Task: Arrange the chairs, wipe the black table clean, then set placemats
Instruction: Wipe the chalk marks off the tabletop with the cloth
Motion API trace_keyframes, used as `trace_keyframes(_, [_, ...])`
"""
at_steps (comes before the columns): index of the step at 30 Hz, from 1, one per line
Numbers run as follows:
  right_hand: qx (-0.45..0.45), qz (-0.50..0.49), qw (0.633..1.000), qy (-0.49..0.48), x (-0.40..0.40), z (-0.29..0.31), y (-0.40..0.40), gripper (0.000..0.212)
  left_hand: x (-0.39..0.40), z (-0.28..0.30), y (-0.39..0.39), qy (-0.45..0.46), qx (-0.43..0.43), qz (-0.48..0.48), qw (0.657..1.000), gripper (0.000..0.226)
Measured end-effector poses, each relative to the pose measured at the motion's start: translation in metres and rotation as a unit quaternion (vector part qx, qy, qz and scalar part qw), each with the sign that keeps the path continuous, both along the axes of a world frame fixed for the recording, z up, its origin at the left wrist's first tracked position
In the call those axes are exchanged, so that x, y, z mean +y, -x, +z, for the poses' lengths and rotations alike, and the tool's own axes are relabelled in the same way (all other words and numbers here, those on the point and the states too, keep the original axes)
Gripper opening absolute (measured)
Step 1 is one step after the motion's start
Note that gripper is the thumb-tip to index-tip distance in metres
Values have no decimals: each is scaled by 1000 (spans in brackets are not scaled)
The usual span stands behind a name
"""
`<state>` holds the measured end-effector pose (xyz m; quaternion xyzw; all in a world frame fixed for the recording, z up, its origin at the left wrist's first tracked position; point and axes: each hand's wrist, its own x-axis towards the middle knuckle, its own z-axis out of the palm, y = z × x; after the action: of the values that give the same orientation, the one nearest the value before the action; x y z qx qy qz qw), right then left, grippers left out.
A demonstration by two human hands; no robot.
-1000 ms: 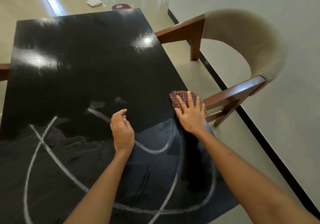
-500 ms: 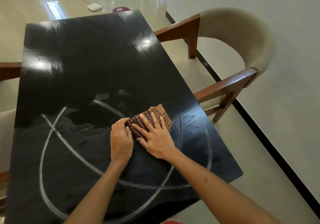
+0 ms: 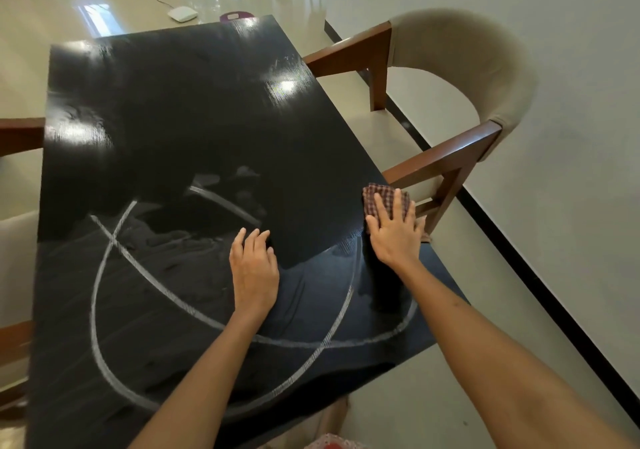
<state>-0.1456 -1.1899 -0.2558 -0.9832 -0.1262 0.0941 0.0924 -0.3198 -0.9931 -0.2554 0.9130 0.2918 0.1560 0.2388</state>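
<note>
A glossy black table (image 3: 180, 116) fills the view, with white chalk-like arcs and crossing lines (image 3: 104, 275) on its near half. My right hand (image 3: 394, 237) presses flat, fingers straight, on a dark red checked cloth (image 3: 375, 196) at the table's right edge. My left hand (image 3: 254, 268) rests palm down on the table near the middle, fingers relaxed. A wooden chair with a beige padded back (image 3: 485, 77) stands along the right side, its seat tucked under the table edge.
Another chair's wooden arm (image 3: 20, 136) and beige seat (image 3: 17, 258) show at the left edge. A white wall with a black baseboard (image 3: 540, 282) runs along the right. On the shiny floor beyond the table lie a white device with a cable (image 3: 181, 13) and a purple object (image 3: 235, 17).
My right hand has swept the cloth from the table's middle, beside my left hand, out to the right edge. My left hand has stayed in place.
</note>
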Motion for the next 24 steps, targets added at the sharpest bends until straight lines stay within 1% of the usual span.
trace_keyframes(4, [-3,132,991,-9,25,2,58,53,0,6,8,-7,2,19,1000,32])
trace_keyframes(8, [-44,259,965,-18,47,-5,135,53,-6,11,15,-16,17,31,999,31])
trace_keyframes(11, [-62,298,952,-13,36,-10,141,50,-9,12,20,-42,45,31,998,31])
trace_keyframes(13, [-66,267,961,-13,21,-7,125,50,-10,11,22,-49,56,27,997,30])
trace_keyframes(17, [-24,117,993,14,-26,-1,77,51,-12,11,25,-73,78,7,994,30])
trace_keyframes(20, [-2,25,999,26,-64,1,53,53,-16,10,26,-87,105,-7,991,32])
trace_keyframes(22, [8,-27,999,20,-74,2,50,54,-16,11,26,-89,125,-17,988,35])
trace_keyframes(24, [7,-42,999,23,-70,2,57,55,-15,11,28,-80,140,-24,987,38])
